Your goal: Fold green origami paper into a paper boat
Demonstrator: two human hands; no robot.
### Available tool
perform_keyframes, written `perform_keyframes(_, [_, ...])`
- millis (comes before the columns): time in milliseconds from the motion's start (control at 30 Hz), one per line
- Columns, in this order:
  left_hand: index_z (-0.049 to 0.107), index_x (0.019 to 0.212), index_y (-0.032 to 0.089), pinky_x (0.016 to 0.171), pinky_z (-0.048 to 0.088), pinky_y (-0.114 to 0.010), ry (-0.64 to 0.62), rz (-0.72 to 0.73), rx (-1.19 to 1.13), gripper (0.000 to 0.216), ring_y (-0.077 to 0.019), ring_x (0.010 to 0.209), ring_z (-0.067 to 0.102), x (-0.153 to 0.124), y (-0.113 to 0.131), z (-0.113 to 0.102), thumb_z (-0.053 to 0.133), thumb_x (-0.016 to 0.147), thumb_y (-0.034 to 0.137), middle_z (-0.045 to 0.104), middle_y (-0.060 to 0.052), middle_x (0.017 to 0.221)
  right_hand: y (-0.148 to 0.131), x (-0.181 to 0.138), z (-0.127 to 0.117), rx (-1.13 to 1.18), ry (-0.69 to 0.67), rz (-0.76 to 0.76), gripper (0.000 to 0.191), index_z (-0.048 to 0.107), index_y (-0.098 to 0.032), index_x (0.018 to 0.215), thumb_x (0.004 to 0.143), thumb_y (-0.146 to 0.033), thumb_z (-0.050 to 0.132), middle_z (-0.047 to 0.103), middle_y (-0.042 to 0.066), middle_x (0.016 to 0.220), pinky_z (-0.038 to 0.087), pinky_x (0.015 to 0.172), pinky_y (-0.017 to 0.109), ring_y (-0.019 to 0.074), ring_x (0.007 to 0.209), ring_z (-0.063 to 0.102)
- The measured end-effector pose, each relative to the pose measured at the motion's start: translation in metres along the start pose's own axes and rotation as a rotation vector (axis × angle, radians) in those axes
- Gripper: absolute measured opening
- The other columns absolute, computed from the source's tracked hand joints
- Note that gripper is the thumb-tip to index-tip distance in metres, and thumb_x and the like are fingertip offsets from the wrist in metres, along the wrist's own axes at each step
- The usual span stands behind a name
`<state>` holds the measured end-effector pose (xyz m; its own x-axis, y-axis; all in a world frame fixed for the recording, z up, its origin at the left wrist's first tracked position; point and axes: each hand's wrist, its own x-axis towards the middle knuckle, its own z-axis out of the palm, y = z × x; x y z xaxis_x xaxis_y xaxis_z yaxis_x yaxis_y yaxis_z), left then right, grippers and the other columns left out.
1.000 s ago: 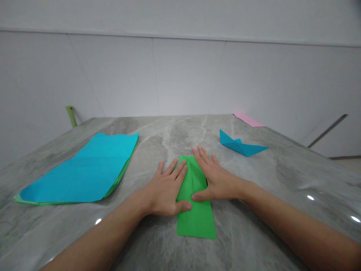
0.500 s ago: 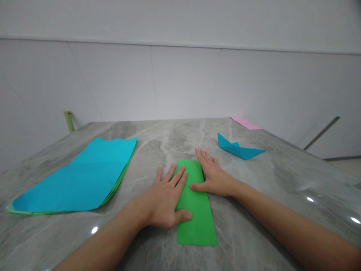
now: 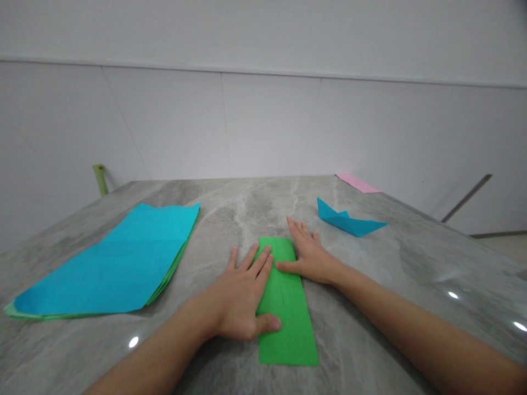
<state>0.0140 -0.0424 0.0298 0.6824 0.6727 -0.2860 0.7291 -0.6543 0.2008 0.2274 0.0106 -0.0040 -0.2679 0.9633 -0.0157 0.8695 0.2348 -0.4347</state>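
A folded strip of green paper [image 3: 288,318] lies lengthwise in front of me on the grey marbled table. My left hand [image 3: 242,302] rests flat across its left edge, fingers spread, with the thumb and some fingertips on the paper. At the strip's upper right edge lies my right hand [image 3: 310,255], its thumb reaching onto the paper and its other fingers stretched out past the edge. Neither hand grips anything. Part of the strip's left edge is hidden under my left hand. Beyond my right hand stands a blue paper boat [image 3: 348,222].
A stack of blue and green paper sheets [image 3: 111,269] lies on the left of the table [image 3: 230,203]. Pink paper [image 3: 358,183] sits at the far right corner. Behind the table rises a white wall [image 3: 263,126], with a green object [image 3: 100,180] at its left.
The whole view has shifted slightly, so things sit a little lower in the picture. Both hands stay almost in place on the green paper.
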Motion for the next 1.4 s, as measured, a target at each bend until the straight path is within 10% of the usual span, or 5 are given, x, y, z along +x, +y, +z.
perform_keyframes(767, [0.014,0.158,0.014,0.107,-0.006,-0.078,-0.078,0.209,-0.14,0.105,-0.0439,0.148,-0.004,-0.01,0.004,-0.008,0.069,0.077,0.053,-0.002,-0.018,0.161,0.021,0.019,0.003,-0.056,0.165,0.177,0.108,0.007,-0.011,0.159,0.079,-0.053,0.065,0.019,0.024,0.162,0.01,0.119,0.061,0.0375,0.151,0.012])
perform_keyframes(1067, [0.034,0.153,0.026,0.107,0.001,-0.081,0.003,0.2,-0.153,0.068,-0.0428,0.149,0.006,-0.01,0.004,-0.003,0.058,0.091,0.042,0.015,-0.008,0.164,0.024,0.023,0.005,-0.085,0.236,0.209,0.102,0.011,-0.006,0.158,0.082,-0.054,0.062,0.027,0.024,0.159,0.015,0.119,0.058,0.0379,0.149,0.022])
perform_keyframes(1400, [0.007,0.159,0.025,0.116,-0.003,-0.07,0.023,0.144,-0.13,0.087,-0.0345,0.152,0.004,-0.007,0.002,0.007,0.054,0.09,0.048,0.004,-0.008,0.164,0.019,0.017,-0.001,-0.043,0.215,0.175,0.109,0.009,-0.01,0.158,0.078,-0.059,0.064,0.028,0.023,0.159,0.013,0.119,0.062,0.036,0.149,0.022])
